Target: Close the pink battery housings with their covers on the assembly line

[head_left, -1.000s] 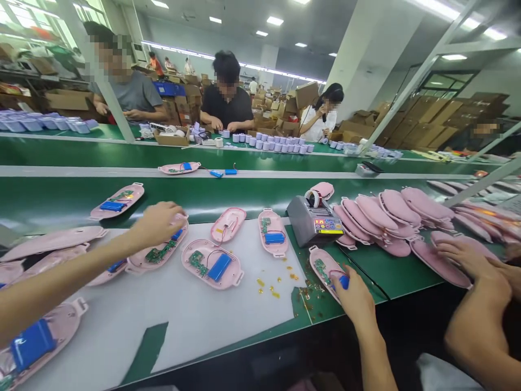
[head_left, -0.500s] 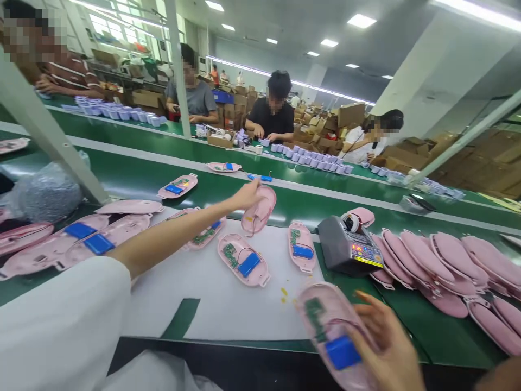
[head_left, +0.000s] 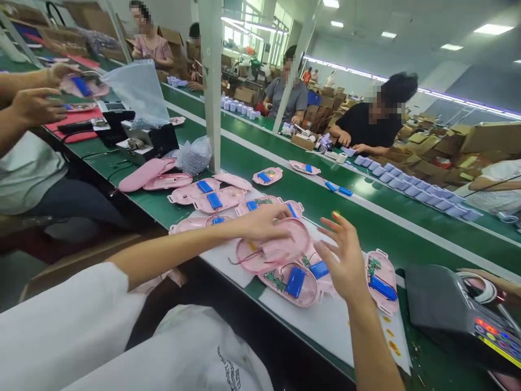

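While my left grip [head_left: 260, 224] lies loosely on a pink cover [head_left: 285, 247], my right grip [head_left: 344, 260] hangs spread apart above a blue battery [head_left: 318, 270].

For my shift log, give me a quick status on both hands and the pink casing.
Left hand on pink casing shell. Right hand open, fingers spread, over casing with blue battery. Co-worker's hand beside tape dispenser, off right.

One left hand [head_left: 262, 225], one right hand [head_left: 345, 260], three blue battery packs [head_left: 296, 282] close by.
All three sit in pink shells [head_left: 303, 297]; two more packs [head_left: 345, 190] lie loose on the conveyor belt [head_left: 378, 228].
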{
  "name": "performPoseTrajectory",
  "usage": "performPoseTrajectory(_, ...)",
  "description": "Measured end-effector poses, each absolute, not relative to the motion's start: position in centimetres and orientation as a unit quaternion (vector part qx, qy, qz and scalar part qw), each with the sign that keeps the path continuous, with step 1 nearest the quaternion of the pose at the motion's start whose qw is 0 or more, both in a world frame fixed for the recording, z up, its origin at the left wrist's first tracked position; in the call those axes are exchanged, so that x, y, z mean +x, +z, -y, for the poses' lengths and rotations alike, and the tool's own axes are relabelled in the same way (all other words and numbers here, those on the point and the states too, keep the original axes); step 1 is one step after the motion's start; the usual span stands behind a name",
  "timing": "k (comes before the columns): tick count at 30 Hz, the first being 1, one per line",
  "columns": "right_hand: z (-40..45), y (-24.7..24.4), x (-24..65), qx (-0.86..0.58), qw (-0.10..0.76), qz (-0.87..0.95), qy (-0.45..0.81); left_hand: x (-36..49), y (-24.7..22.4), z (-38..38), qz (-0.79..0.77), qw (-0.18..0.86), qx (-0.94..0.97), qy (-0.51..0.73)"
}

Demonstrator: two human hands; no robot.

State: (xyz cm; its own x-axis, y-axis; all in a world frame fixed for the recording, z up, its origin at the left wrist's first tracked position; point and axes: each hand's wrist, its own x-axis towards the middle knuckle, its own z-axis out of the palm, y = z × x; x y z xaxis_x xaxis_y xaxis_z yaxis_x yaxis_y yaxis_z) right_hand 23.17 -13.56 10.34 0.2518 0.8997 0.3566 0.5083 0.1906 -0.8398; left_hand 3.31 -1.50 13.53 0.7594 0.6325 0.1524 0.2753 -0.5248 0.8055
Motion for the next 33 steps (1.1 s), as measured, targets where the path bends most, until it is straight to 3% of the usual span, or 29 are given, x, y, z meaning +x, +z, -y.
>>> performPoseTrajectory(3, 13.7, 12.1, 24.6, -0.634, 0.45, 0.544, 0.315, 5.2, 13.7, 1.3, -0.17, 0.472, 0.844, 0.189)
performPoseTrajectory(5, 15.9, 11.3, 26.8, -0.683, 0.467, 0.468, 0.309, 4.7, 12.9, 1.6, -0.183, 0.469, 0.84, 0.201)
performPoseTrajectory(10, 24.5, 6.8, 31.5, -0.732, 0.592, 0.216, 0.259, 2.4, 7.6, 4.5, -0.3, 0.254, 0.905, 0.162)
performPoseTrajectory(14, 26.6, 4.5, 30.4, -0.727, 0.607, 0.198, 0.251, 4.5, 3.9, 5.8, -0.314, 0.161, 0.928, 0.118)
performPoseTrajectory(17, 25.5, 4.0, 28.8, -0.736, 0.587, 0.226, 0.249, 6.1, 2.9, 5.2, -0.314, 0.22, 0.909, 0.165)
performPoseTrajectory(22, 23.3, 4.3, 27.4, -0.747, 0.594, 0.253, 0.158, 4.9, 3.4, 4.1, -0.232, 0.422, 0.831, 0.279)
performPoseTrajectory(24, 22.1, 4.7, 26.6, -0.745, 0.59, 0.284, 0.13, 4.0, 3.8, 4.3, -0.204, 0.433, 0.818, 0.317)
performPoseTrajectory(29, 18.5, 6.2, 23.0, -0.701, 0.58, 0.399, 0.111, 3.8, 4.1, 5.1, -0.182, 0.344, 0.829, 0.401)
performPoseTrajectory(31, 17.4, 6.2, 21.7, -0.677, 0.601, 0.415, 0.091, 4.3, 3.8, 5.0, -0.21, 0.388, 0.781, 0.441)
performPoseTrajectory(33, 16.8, 5.8, 20.9, -0.661, 0.625, 0.408, 0.073, 4.6, 3.4, 4.6, -0.239, 0.503, 0.701, 0.445)
